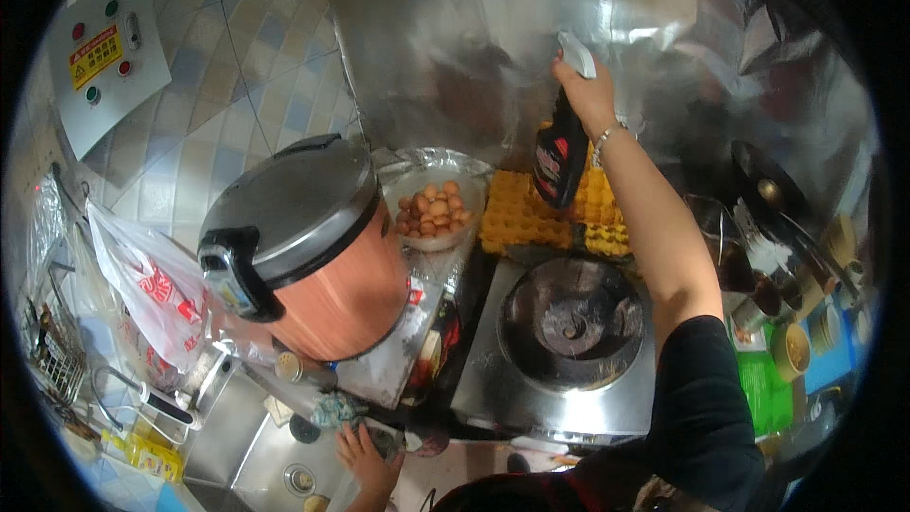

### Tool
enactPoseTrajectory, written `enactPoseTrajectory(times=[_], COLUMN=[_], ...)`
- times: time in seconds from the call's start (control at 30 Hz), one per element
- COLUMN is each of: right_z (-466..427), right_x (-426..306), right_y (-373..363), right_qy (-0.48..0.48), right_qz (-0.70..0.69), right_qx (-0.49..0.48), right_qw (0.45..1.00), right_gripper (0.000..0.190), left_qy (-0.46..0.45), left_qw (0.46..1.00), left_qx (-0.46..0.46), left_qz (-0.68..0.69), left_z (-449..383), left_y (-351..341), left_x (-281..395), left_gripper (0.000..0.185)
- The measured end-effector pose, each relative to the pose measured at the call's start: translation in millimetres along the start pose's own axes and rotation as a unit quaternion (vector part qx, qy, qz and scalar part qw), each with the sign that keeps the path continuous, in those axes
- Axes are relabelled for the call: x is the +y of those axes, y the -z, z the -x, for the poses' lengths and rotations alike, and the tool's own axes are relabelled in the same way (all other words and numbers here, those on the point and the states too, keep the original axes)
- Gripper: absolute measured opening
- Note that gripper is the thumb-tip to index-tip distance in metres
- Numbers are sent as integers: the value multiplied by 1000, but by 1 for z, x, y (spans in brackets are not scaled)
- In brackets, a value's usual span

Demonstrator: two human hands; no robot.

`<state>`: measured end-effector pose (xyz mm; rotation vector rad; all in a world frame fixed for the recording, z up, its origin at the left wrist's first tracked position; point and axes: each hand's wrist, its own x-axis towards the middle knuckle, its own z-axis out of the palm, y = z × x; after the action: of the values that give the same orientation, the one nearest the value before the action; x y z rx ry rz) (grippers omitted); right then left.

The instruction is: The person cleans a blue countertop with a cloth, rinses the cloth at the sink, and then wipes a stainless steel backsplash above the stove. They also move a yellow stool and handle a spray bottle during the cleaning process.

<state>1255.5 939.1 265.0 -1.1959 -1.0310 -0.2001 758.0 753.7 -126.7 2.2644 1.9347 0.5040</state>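
My right hand [593, 94] grips a dark spray bottle [558, 163] by its neck, just under the white trigger head [577, 55]. The bottle hangs upright before the metal-clad wall [455, 78], above yellow egg trays [522, 210]. Low in the view, my left hand [370, 461] rests at the sink's edge with its fingers apart. A crumpled green-grey cloth [338, 409] lies right at its fingertips; whether they touch it I cannot tell. Below my right forearm is a gas stove [483, 384] with a round blackened burner [572, 323].
A large lidded rice cooker [341, 284] stands left of the stove. Behind it is a bowl of eggs [434, 210]. The steel sink [220, 434] holds a drain at lower left, near a yellow detergent bottle [153, 456]. Pans [768, 185] and small containers [790, 352] crowd the right side.
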Motion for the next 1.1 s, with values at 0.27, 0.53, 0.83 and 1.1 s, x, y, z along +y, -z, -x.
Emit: enactPoseTrajectory(times=[0.27, 0.53, 0.83, 1.1], right_z=[-92, -108, -80, -49], right_x=[19, 55, 107, 123], right_y=[-57, -52, -24, 23], right_qy=[-30, -69, -126, -144], right_qz=[-5, 22, 136, 125], right_qx=[19, 12, -70, 27], right_qw=[999, 997, 980, 981], right_gripper=[29, 29, 36, 52], left_qy=[-119, -83, -88, 24], left_qw=[992, 996, 995, 991], left_qx=[45, 16, 0, -70], left_qz=[7, 12, -52, 112], left_z=[-8, -17, -5, -20], left_y=[-39, -24, -25, 7], left_x=[-37, -16, -26, 13], left_gripper=[87, 84, 76, 77])
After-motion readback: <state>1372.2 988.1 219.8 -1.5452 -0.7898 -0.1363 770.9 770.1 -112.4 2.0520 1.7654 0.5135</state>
